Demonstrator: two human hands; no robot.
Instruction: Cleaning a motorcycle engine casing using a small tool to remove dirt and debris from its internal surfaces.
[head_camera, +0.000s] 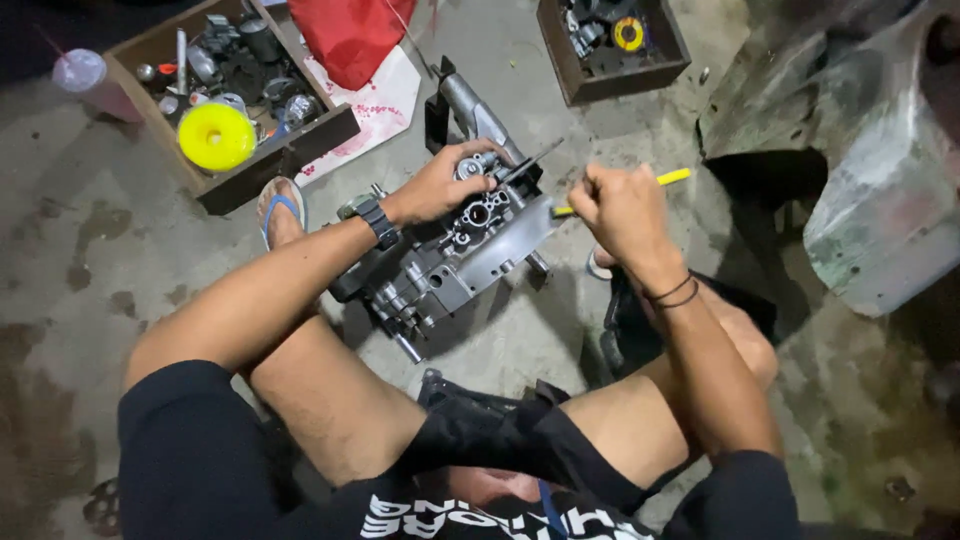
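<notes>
A grey metal engine case (455, 255) stands on the concrete floor between my legs. My left hand (440, 185), with a black watch on its wrist, rests on the top of the case and grips it. My right hand (620, 205) is closed around a yellow-handled tool (672, 177); its yellow handle sticks out to the right and its other end points toward the case's flat side. Black bands circle the right wrist.
A wooden box (240, 170) with metal parts and a yellow disc (216, 136) sits at the upper left, beside a red bag (350, 35). A second parts box (610, 45) lies at the top. A large worn metal body (880, 190) stands at the right.
</notes>
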